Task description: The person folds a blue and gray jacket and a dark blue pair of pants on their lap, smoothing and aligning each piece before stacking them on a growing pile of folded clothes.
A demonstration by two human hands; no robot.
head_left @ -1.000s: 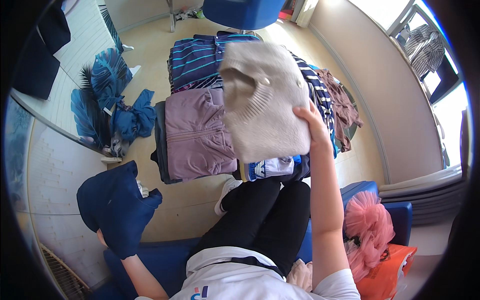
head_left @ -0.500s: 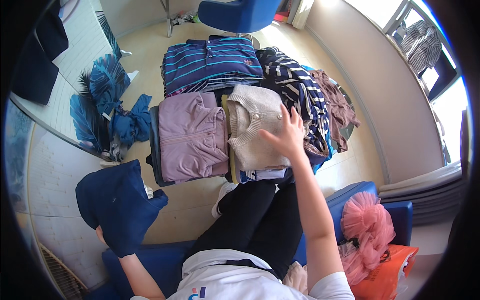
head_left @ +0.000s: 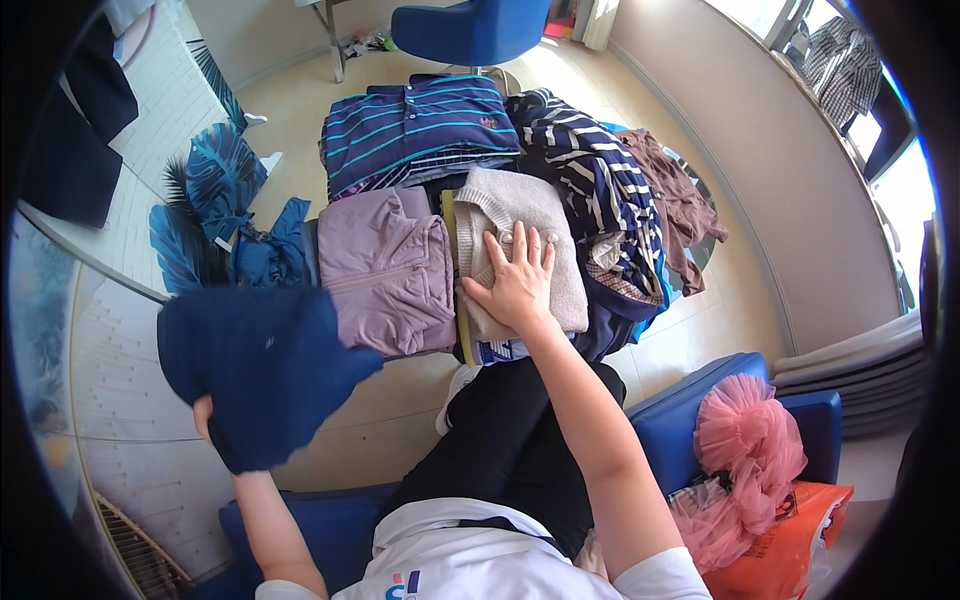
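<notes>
At the lower left, my left hand [head_left: 203,417] grips a dark navy folded garment [head_left: 262,375], a little blurred; only part of the fingers shows beside the cloth. My right hand [head_left: 517,277] lies with fingers spread on a beige knitted sweater [head_left: 545,205], just below its buttons. That sweater tops one folded stack. Left of it, a folded mauve zip jacket [head_left: 375,240] tops another stack, and the navy garment overlaps its lower left edge in view. Behind both sits a navy polo shirt [head_left: 430,120] with turquoise stripes, on more folded clothes.
Loose navy-and-white striped clothing [head_left: 600,170] and a brown garment [head_left: 680,190] lie to the right. Pink tulle [head_left: 750,430] and an orange bag [head_left: 790,540] rest on the blue seat at lower right. A blue chair [head_left: 470,30] stands at the back, with blue leaf-patterned cloth [head_left: 225,175] on the left.
My right hand has moved left and down across the beige sweater and now lies flatter on it. My left hand has brought the navy garment slightly right and up, toward the mauve jacket.
</notes>
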